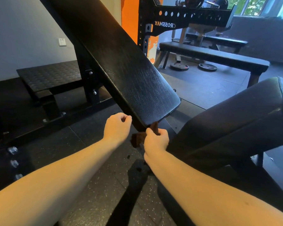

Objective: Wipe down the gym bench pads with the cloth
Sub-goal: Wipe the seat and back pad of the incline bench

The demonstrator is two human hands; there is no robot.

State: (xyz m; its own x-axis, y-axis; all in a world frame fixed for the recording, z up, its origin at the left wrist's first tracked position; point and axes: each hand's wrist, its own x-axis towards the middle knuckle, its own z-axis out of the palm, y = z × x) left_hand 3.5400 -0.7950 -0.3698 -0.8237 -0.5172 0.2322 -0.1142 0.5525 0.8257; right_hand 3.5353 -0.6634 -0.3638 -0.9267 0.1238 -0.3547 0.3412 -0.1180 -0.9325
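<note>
The black inclined back pad (121, 62) of the bench slopes down from the top left to its lower end at the centre. The black seat pad (235, 121) rises to the right of it. My right hand (156, 141) grips a dark brown cloth (138, 139) just under the back pad's lower end, and part of the cloth sticks up beside my fingers. My left hand (117, 128) hangs with curled fingers just left of the pad's lower edge and holds nothing that I can see.
A flat bench (211, 54) stands at the back right with two weight plates (193, 66) on the floor under it. A black rack (186, 18) rises behind. A checker-plate platform (51, 75) sits at the left. The bench's steel frame (90, 85) and speckled rubber floor (91, 198) lie below.
</note>
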